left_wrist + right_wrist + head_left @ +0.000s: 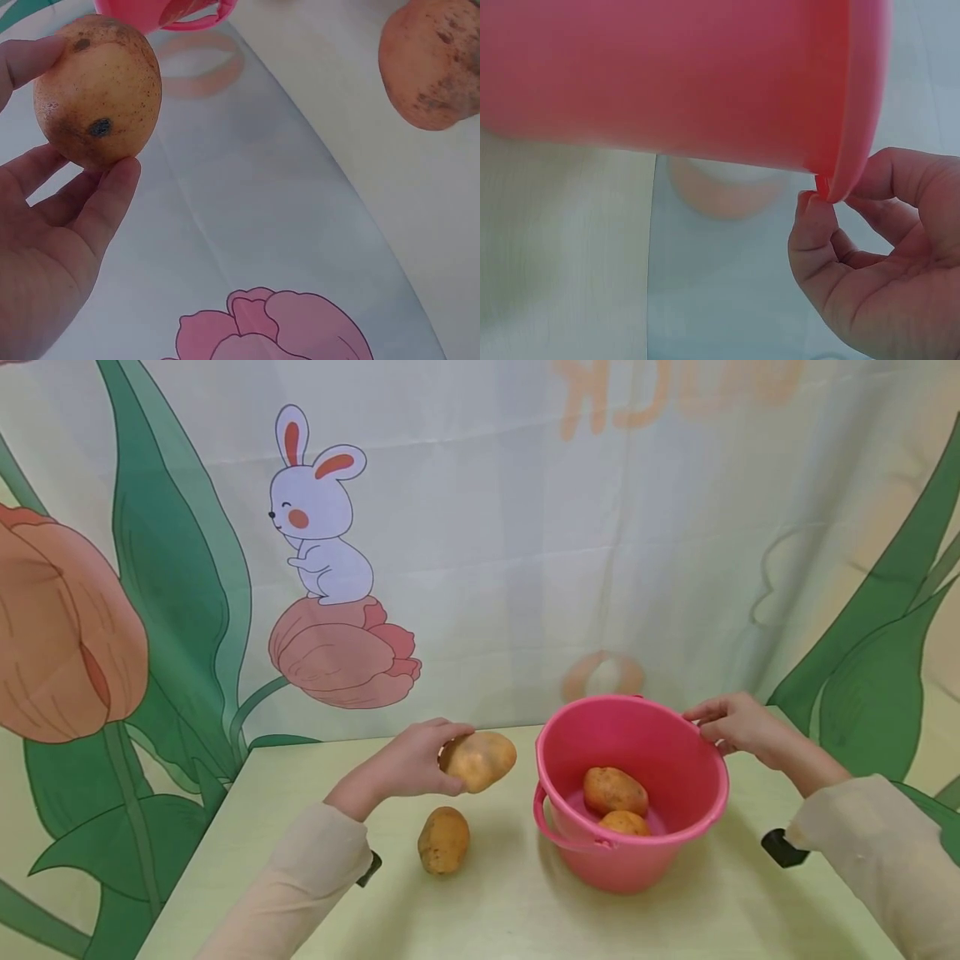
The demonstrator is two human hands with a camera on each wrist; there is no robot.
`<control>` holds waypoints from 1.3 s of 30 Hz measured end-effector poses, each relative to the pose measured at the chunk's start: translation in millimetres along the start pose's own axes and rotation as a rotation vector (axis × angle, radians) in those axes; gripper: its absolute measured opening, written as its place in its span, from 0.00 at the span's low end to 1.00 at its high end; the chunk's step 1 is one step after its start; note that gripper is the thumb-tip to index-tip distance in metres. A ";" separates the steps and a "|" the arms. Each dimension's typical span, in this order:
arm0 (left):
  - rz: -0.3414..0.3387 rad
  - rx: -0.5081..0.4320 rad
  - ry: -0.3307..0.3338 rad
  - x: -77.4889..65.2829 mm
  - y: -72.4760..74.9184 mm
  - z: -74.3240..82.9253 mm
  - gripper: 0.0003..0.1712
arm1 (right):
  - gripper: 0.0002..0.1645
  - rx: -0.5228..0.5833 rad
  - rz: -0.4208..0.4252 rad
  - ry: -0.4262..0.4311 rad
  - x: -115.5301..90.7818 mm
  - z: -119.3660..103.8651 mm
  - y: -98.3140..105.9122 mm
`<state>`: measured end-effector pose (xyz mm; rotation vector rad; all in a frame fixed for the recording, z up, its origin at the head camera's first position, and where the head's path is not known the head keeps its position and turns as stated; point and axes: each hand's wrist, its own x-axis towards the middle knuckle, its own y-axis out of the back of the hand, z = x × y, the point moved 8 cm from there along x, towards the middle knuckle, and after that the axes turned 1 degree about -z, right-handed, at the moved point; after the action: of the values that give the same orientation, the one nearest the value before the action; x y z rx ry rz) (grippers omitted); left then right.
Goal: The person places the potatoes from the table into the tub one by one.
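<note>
"What do we hold?"
"Our left hand (412, 764) grips a potato (480, 762) over the table (495, 914); our right hand (738, 727) pinches the rim of the pink bucket (618, 868)."
"And our potato?"
"Tan, dark-spotted, its long axis running sideways, one end towards the bucket."

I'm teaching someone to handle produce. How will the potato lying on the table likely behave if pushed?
That potato would probably roll sideways, since its sides are rounded, though its oblong shape may make it veer rather than run straight. Its plump form suggests it is firm and won't squash easily. The dull, speckled skin looks unlikely to be slippery.
</note>
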<state>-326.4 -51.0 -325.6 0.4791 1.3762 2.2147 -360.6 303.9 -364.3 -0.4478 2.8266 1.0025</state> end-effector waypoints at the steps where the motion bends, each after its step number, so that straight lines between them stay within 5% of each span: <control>1: 0.002 0.003 -0.009 0.6 0.4 1.9 0.36 | 0.26 0.001 -0.001 0.001 -0.1 -0.2 0.0; 39: -0.008 0.063 -0.112 25.3 13.4 47.6 0.36 | 0.26 0.003 -0.009 0.014 5.2 -1.8 3.9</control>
<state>-324.8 -6.8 -292.0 0.6093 1.3900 2.1092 -366.7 304.3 -361.6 -0.4691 2.8355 0.9966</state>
